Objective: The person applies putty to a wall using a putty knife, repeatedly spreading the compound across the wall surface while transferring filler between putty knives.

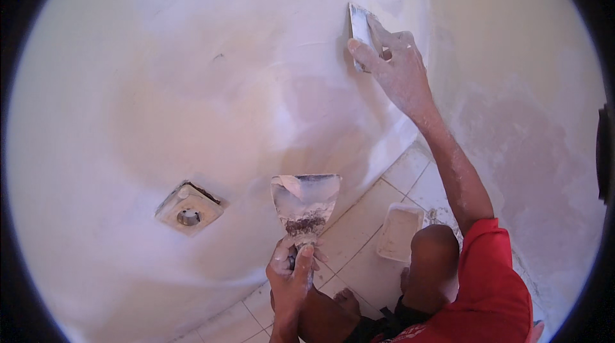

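Note:
My left hand is closed round the handle of a wide putty knife, held blade up in front of the wall. Pale filler and dark residue coat its blade. High on the right, my right hand grips a flat filling blade, which lies against the wall near the corner. White dust covers the fingers of my right hand. Around the blade, the plastered wall shows patches of white, beige and pinkish filler.
A square socket sits in the wall at lower left, its frame standing off with a dark gap behind. On the tiled floor, a white rectangular tub stands beside my knee. Another wall meets this one at the right.

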`<state>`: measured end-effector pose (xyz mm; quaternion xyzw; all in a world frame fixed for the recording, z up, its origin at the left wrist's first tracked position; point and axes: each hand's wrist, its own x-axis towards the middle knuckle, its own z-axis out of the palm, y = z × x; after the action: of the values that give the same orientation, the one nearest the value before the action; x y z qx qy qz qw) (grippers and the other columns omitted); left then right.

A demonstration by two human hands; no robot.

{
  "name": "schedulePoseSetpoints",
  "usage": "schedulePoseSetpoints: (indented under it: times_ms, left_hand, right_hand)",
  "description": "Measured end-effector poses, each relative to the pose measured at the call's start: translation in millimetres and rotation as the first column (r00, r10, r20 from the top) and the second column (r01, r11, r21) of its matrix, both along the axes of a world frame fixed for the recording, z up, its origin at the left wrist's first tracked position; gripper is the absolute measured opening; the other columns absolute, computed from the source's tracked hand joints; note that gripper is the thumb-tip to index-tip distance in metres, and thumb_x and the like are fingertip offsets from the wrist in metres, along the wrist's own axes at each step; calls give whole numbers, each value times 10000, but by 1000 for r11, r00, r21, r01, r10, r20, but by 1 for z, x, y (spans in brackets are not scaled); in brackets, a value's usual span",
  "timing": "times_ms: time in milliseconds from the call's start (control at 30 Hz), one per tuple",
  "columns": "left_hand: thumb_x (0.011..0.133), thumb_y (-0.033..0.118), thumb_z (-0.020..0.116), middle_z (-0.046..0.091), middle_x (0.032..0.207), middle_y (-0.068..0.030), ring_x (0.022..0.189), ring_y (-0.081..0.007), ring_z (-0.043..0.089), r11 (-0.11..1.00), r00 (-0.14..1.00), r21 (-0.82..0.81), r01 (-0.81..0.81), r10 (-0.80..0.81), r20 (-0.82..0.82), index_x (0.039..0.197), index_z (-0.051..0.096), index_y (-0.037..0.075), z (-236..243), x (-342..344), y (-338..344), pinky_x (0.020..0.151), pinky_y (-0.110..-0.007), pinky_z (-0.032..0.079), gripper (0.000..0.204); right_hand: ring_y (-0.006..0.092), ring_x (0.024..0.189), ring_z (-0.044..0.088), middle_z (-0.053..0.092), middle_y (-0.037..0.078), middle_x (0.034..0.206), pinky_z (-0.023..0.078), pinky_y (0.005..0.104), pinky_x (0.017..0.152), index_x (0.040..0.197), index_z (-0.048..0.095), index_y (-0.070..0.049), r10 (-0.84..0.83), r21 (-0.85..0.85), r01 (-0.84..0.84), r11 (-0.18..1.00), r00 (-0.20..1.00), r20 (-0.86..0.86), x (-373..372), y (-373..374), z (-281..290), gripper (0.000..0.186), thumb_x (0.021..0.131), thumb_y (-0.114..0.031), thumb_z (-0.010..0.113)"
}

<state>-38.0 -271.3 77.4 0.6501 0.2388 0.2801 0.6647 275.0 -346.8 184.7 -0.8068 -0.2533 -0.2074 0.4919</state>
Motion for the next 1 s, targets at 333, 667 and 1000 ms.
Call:
schedulePoseSetpoints:
  times_ms: [333, 667, 1000]
  left_hand:
    - [944, 131, 608, 681, 925, -143, 705, -130, 615, 985, 989, 92, -143, 145, -14, 1131, 562, -81, 11, 7, -18, 611, -243, 474, 287]
    - [948, 118, 590, 682, 934, -128, 704, -109, 598, 963, 968, 111, -245, 249, -18, 1127, 568, -82, 18, 11, -30, 609, -229, 461, 269]
    - [942, 162, 612, 684, 939, -127, 703, -105, 598, 971, 974, 83, -223, 225, -26, 1116, 581, -78, 19, 13, -28, 614, -228, 463, 298]
  right_hand:
    - [315, 937, 555, 480, 175, 1056, 501, 415, 809, 1405, 520, -108, 121, -24, -119, 993, 960, 251, -30, 26, -66, 773, 800, -556, 692]
    - [320, 967, 605, 529, 206, 1106, 512, 421, 824, 1398, 536, -120, 219, 130, -221, 967, 975, 27, 32, 16, -17, 730, 801, -502, 710]
    - [288, 945, 601, 515, 164, 1136, 509, 391, 812, 1372, 562, -103, 197, -40, -195, 980, 924, 328, -11, 45, -33, 682, 823, -484, 696]
